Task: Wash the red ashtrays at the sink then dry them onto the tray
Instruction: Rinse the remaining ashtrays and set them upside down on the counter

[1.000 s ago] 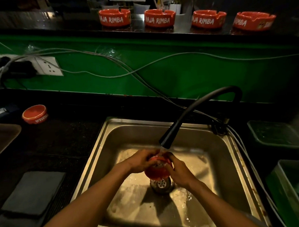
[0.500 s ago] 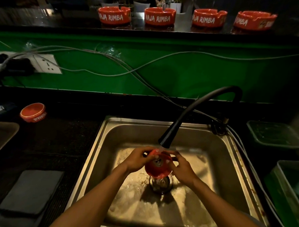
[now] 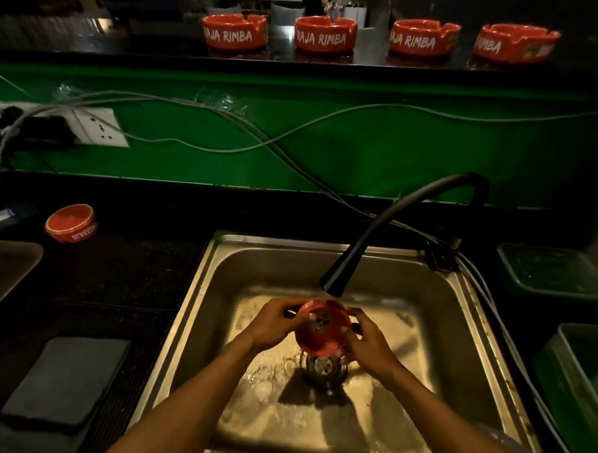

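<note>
Ahead of you a green wall panel (image 3: pixel 379 154) carries loose grey cables (image 3: pixel 227 115) running from a white wall socket (image 3: pixel 99 128) at the left. Dark folded cloths (image 3: pixel 64 380) lie on the black counter (image 3: pixel 117 269), and green plastic bins (image 3: pixel 556 271) stand at your right.

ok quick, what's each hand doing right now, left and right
Left hand: fingers curled round the left rim of the red ashtray, under the faucet.
Right hand: grips the same ashtray's right side.
</note>
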